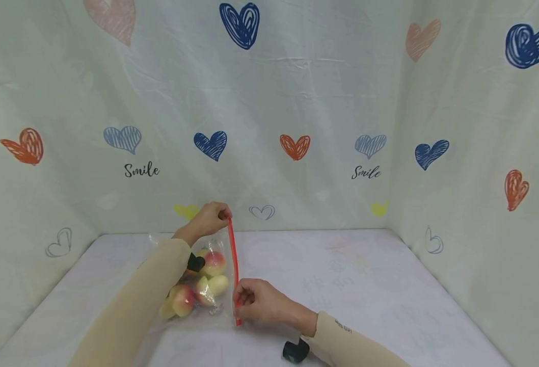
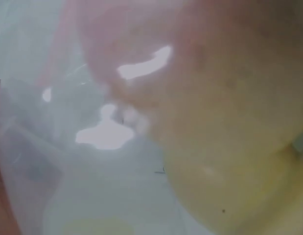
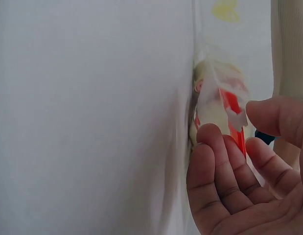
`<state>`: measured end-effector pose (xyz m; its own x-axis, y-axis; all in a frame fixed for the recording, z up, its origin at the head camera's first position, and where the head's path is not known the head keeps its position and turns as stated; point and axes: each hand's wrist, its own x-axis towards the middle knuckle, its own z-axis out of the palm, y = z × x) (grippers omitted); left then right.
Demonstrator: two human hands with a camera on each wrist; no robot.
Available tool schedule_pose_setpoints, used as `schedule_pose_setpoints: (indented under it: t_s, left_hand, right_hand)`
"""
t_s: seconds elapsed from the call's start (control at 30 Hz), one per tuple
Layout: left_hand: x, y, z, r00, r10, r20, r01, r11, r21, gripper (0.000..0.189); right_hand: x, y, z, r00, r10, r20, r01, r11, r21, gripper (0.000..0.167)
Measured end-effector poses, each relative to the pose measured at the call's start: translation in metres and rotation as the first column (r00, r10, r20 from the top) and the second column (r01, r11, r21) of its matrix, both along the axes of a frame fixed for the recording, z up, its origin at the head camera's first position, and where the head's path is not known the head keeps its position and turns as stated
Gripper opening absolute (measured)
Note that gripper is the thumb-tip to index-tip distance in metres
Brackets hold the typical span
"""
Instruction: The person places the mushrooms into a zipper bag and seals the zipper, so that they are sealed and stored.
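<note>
A clear plastic zip bag with a red zip strip along its right edge lies on the table, several yellow-and-red fruits inside. My left hand pinches the far top end of the strip and lifts it off the table. At the near end, my right hand has thumb and fingers curled about the strip. A small white slider sits on the strip beside the right thumb in the right wrist view. Bag film and a fruit fill the left wrist view close up.
The white table is bordered by pale curtains printed with hearts. Black wrist-worn devices show at the left wrist and the right wrist. The left forearm covers part of the bag.
</note>
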<state>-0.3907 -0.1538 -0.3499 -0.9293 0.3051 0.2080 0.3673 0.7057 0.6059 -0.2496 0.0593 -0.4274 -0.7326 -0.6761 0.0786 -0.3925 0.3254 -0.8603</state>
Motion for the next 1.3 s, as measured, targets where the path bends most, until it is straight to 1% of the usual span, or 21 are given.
schedule_pose_setpoints:
  t_s: [0.2,0.37,0.47,0.63,0.73,0.83,1.0,1.07,1.13,1.3]
  left_hand:
    - [0.002,0.000,0.002,1.000,-0.018,-0.016,0.018,1.000,0.012,0.009]
    - [0.002,0.000,0.001,1.000,-0.014,-0.009,0.015,1.000,0.009,0.010]
    - [0.001,0.000,0.000,1.000,-0.026,0.000,0.026,1.000,-0.008,0.013]
    - [0.001,0.000,-0.002,0.999,-0.037,0.035,0.039,0.998,-0.048,0.021]
    - [0.002,0.000,-0.003,0.998,-0.040,0.042,0.042,0.998,-0.046,0.024]
    - [0.003,0.000,-0.002,0.998,-0.051,0.030,0.052,0.998,-0.048,0.025]
    - [0.009,-0.003,0.000,0.998,-0.066,0.016,0.067,0.995,-0.070,0.025]
    - [0.011,-0.004,0.000,0.997,-0.082,0.011,0.082,0.993,-0.080,0.026]
    - [0.011,-0.006,-0.001,0.994,-0.106,-0.007,0.104,0.990,-0.094,0.027]
    - [0.014,-0.010,-0.005,0.990,-0.144,-0.008,0.142,0.984,-0.111,0.030]
  right_hand:
    - [-0.010,-0.002,0.003,0.998,-0.057,-0.035,0.058,0.998,0.022,0.020]
    - [-0.018,-0.004,0.004,0.993,-0.082,-0.079,0.083,0.996,0.011,0.020]
    - [-0.024,-0.005,0.003,0.991,-0.101,-0.090,0.102,0.995,0.006,0.021]
    - [-0.032,-0.006,0.000,0.987,-0.132,-0.090,0.133,0.991,0.004,0.022]
    - [-0.036,-0.006,-0.001,0.985,-0.148,-0.085,0.149,0.989,0.000,0.023]
    - [-0.040,-0.007,0.000,0.985,-0.158,-0.076,0.158,0.987,-0.005,0.025]
    - [-0.043,-0.008,0.001,0.986,-0.158,-0.061,0.157,0.987,-0.019,0.026]
    - [-0.044,-0.008,0.001,0.986,-0.158,-0.061,0.156,0.987,-0.032,0.026]
    - [-0.045,-0.008,0.000,0.985,-0.163,-0.064,0.160,0.986,-0.041,0.026]
    - [-0.049,-0.009,-0.001,0.982,-0.181,-0.060,0.179,0.983,-0.037,0.026]
